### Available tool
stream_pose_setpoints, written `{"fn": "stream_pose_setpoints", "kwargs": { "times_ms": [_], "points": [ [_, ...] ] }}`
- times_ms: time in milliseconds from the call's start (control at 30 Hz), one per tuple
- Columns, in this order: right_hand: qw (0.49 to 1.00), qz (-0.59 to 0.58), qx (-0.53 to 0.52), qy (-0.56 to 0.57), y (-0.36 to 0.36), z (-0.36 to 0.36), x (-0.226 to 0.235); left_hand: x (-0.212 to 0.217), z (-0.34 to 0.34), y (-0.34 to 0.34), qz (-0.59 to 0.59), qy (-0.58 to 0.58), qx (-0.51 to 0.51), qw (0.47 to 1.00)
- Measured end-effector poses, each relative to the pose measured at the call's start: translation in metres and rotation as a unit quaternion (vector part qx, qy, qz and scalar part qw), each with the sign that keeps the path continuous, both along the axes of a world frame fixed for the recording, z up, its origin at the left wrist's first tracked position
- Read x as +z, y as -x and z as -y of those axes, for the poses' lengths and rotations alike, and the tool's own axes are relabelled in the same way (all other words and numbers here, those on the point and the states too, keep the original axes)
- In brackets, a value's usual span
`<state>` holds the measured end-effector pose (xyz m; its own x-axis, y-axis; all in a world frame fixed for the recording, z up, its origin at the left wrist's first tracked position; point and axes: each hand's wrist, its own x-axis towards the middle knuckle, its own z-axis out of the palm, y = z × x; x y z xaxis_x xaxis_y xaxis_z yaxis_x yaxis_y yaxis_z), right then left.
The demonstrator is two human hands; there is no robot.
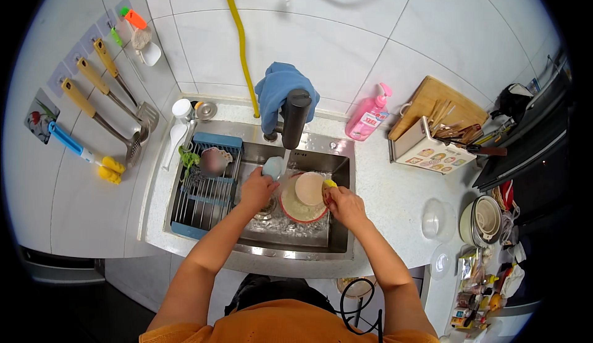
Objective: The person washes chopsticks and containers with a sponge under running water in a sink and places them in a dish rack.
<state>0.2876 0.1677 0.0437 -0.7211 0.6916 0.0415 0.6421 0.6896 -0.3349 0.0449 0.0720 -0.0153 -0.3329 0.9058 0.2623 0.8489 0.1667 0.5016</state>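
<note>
My left hand (256, 190) is closed on a small pale blue bowl (272, 167), held tilted over the sink beside the thin water stream under the dark faucet (296, 117). My right hand (346, 207) grips a yellow sponge (330, 185) at the right side of a cream bowl (309, 188). That bowl sits inside a wider red-rimmed bowl (295, 214) on the bottom of the wet steel sink (272, 244). Whether the sponge touches the cream bowl I cannot tell.
A blue-framed drying rack (215, 140) with greens and a round item spans the sink's left end. A blue cloth (279, 86) drapes the faucet. Behind, right, stand a pink pump bottle (368, 115), a cutting board (426, 105) and a utensil holder (429, 148). Ladles (92, 111) hang left.
</note>
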Motion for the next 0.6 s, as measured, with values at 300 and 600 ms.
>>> {"fn": "stream_pose_setpoints", "kwargs": {
  "times_ms": [300,600],
  "points": [
    [0.957,-0.151,-0.027,0.245,0.004,-0.014,-0.006,-0.05,0.006,0.01,0.702,0.052,0.11,0.701],
    [0.981,-0.142,0.099,0.086,0.06,-0.017,-0.029,-0.022,0.004,-0.01,0.732,0.016,0.048,0.68]
  ]
}}
